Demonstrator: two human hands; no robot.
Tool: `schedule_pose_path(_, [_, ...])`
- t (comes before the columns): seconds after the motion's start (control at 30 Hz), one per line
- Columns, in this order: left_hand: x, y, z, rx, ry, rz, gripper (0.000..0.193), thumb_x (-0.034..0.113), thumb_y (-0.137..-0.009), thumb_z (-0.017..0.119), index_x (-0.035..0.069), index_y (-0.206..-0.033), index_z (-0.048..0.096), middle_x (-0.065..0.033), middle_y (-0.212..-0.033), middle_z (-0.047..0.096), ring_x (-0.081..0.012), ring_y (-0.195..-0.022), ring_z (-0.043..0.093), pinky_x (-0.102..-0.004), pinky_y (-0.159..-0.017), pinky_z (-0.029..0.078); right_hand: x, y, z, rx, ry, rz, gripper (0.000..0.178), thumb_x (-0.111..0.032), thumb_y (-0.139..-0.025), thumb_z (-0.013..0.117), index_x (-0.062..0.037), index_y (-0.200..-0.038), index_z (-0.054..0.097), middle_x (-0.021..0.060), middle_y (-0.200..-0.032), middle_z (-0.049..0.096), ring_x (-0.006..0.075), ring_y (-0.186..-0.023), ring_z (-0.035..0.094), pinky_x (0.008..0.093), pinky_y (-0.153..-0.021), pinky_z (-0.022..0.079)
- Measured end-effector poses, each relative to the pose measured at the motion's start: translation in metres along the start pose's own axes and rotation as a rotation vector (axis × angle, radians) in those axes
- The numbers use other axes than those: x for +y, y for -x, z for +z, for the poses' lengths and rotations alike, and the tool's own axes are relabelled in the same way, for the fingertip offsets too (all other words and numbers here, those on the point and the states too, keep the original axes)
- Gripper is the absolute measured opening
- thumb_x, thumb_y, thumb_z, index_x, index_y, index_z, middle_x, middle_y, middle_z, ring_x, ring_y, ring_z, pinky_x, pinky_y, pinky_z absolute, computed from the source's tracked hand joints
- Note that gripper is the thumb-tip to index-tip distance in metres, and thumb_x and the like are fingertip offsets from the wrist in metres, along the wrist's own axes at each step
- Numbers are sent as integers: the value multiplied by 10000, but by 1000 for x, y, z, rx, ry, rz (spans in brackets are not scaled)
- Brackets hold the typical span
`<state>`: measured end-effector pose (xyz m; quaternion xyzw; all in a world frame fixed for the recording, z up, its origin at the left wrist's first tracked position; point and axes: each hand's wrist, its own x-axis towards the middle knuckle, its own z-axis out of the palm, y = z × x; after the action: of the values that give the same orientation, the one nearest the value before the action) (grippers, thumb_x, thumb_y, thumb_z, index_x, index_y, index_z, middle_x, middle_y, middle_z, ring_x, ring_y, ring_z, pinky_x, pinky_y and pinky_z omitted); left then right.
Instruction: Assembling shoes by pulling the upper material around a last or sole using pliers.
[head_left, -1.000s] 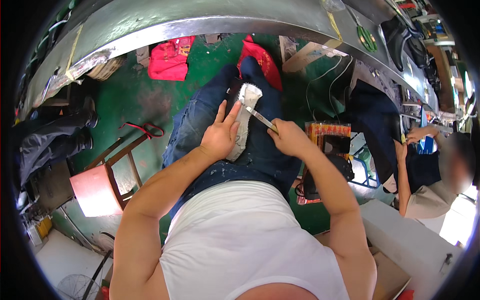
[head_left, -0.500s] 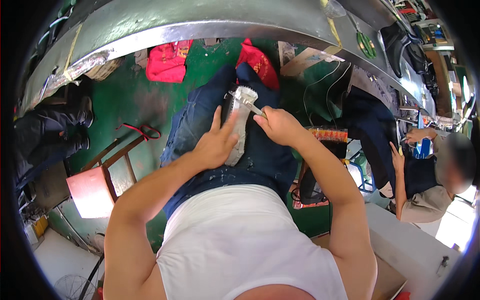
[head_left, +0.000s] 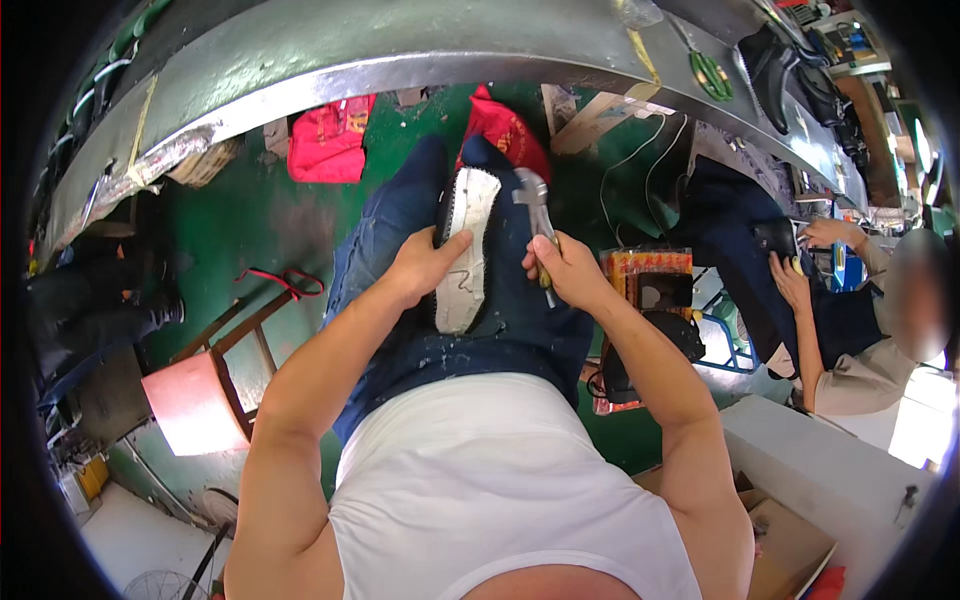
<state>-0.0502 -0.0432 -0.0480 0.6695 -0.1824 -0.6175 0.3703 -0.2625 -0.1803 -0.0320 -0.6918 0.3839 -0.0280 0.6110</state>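
Note:
A shoe with its pale underside facing up lies lengthwise over my blue-trousered lap. Its border looks rough, and a dark upper shows along the left side. My left hand grips the shoe's left edge, thumb pressed onto the pale face. To the right of the shoe, and apart from it, my right hand is closed around the handles of metal pliers. The broad grey head of the pliers points away from me, and a handle end sticks out below my fingers.
A metal-topped bench curves across the far side, with green-handled scissors and black shoes on its right. Red bags lie on the green floor. A stool stands left; a co-worker sits right.
The pliers have come away from the shoe's far end and moved right, their head now pointing away from me. My left hand has shifted from lying across the shoe to gripping its left edge.

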Motion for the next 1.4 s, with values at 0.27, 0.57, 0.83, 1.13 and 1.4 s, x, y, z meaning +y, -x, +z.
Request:
schedule_pose_path(0.27, [-20,16,0,-129,-23,723,1170,-56,-781,764,117,-1579,-75,-142,-1595,230,-231,-1438,310,-356,-1161,275,-20,2,36,54,-301,-210,387,-328,-1054,469,-3,-1253,534,49,-929,632,108,-820,610,288,-711,528])
schedule_pose_path(0.57, [-9,42,-24,-382,75,628,1131,178,-792,799,95,-1574,-14,-159,-1562,282,-255,-1425,345,-409,-1115,365,-31,10,51,-10,-324,-213,438,-333,-1027,531,14,-1293,505,46,-900,630,106,-762,628,280,-677,531])
schedule_pose_path(0.83, [20,83,-10,-326,479,463,863,651,-917,534,11,-1457,325,-165,-1382,505,-278,-1140,619,-402,-956,520,-33,17,66,-7,-63,-267,582,-431,-953,637,31,-1285,513,161,-1054,678,244,-972,676,347,-869,510])
schedule_pose_path(1.13, [9,70,19,-77,655,259,757,648,-1009,136,82,-1353,501,-118,-1240,625,-208,-1112,636,-347,-967,525,-38,18,55,-175,-332,-210,692,-375,-821,807,22,-1282,476,102,-1000,634,162,-809,652,280,-729,523])
schedule_pose_path(1.4, [-10,47,31,-33,647,436,681,578,-1041,160,69,-1417,413,-138,-1279,590,-209,-1119,623,-336,-986,502,-67,14,39,-270,-347,-22,675,-320,-762,862,20,-1197,475,78,-973,619,106,-755,631,259,-647,538])
